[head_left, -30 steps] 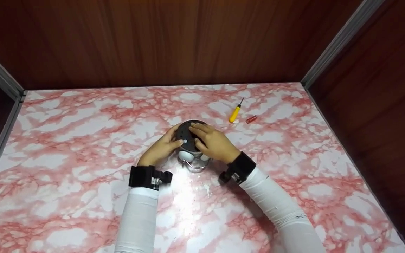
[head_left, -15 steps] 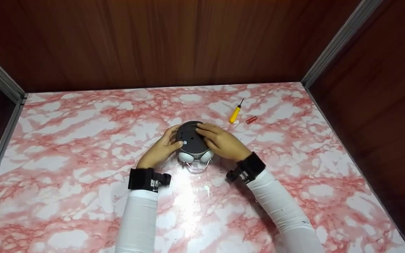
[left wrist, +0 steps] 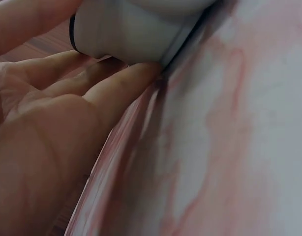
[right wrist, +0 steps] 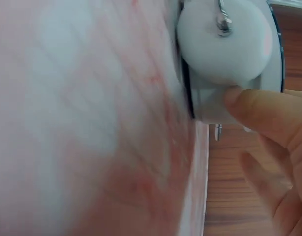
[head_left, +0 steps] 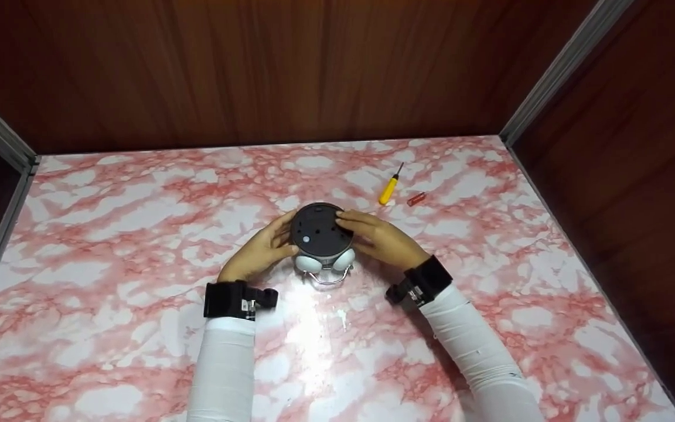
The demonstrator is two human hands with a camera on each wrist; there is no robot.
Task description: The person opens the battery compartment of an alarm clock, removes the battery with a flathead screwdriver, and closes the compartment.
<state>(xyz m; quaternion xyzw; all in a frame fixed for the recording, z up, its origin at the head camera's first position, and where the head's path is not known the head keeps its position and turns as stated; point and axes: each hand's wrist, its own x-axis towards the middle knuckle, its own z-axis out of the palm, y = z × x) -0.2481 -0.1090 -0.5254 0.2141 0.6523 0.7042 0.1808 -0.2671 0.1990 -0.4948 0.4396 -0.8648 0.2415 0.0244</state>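
Note:
A twin-bell alarm clock (head_left: 321,228) lies face down on the table, its round black back up. Its two pale bells (head_left: 309,263) and thin wire handle (head_left: 326,283) point towards me. The left hand (head_left: 258,252) holds the clock's left side; in the left wrist view its fingers (left wrist: 124,88) lie against the pale casing, close to the table. On the opposite side, the right hand (head_left: 387,241) holds the rim. The right wrist view shows its thumb (right wrist: 261,108) on the casing below a bell, some other fingers standing apart. The clock's face is hidden.
Behind the right hand lie a yellow-handled screwdriver (head_left: 389,189) and a small red battery (head_left: 416,199). The marbled pink-and-white table (head_left: 138,281) ends at dark wood panels (head_left: 267,70) at the back and sides.
The right hand has slid off the clock's back to its right rim, uncovering the back. The left thumb has moved from the back down to the edge near the left bell.

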